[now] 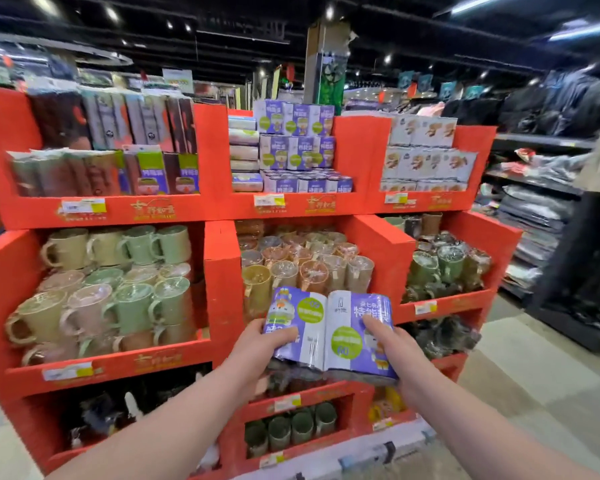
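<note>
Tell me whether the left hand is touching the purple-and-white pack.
Touching. In the head view the left hand curls its fingers over the left end of the purple-and-white pack; the right hand grips its other side.

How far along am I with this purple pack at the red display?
Done: the purple pack is off the shelves. In hand: left hand and right hand grip its ends, before the wrapped cups. Left: setting it down, perhaps with the matching packs in the top middle bin.

The purple-and-white pack (317,327) reads "特能装", with "60" in its green circle (346,342).
</note>
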{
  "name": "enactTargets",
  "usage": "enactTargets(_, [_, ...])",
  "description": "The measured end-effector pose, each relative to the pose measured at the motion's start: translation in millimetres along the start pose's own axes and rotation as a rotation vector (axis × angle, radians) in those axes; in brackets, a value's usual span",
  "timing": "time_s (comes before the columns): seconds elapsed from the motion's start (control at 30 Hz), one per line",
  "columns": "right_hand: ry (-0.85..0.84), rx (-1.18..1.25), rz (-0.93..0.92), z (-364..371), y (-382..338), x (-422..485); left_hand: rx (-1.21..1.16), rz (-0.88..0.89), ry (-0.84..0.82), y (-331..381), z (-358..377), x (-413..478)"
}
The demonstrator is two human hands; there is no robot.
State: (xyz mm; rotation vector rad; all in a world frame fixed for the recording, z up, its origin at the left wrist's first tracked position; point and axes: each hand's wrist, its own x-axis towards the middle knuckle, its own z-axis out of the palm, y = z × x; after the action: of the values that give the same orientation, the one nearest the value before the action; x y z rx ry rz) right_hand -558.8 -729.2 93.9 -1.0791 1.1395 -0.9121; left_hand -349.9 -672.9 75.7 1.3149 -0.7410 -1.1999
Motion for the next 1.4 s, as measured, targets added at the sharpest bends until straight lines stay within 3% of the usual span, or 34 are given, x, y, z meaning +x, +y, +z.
enactTargets(0.43, [0.161, 0.061, -0.068, -74.1, -52.7, 115.5, 0.065, 0.017, -0.177, 32.5, 95.6, 147.9])
enactTargets(0.8, [0.214, 0.103, -0.158, -53.6, -120.5, 254.4, 0.071, 0.104, -0.242, 105.0, 111.6, 301.9])
enactTargets(1.1, [0.075, 0.020, -0.127, -0.1, -162.7, 352.7, 0.004, 0.134, -0.058, 132.7, 69.4, 365.2])
enactTargets(1.4, [-0.159, -0.208, -0.473, 68.6, -269.5, 472.3, -0.103, 0.317, 0.246, 192.8, 28.1, 398.0])
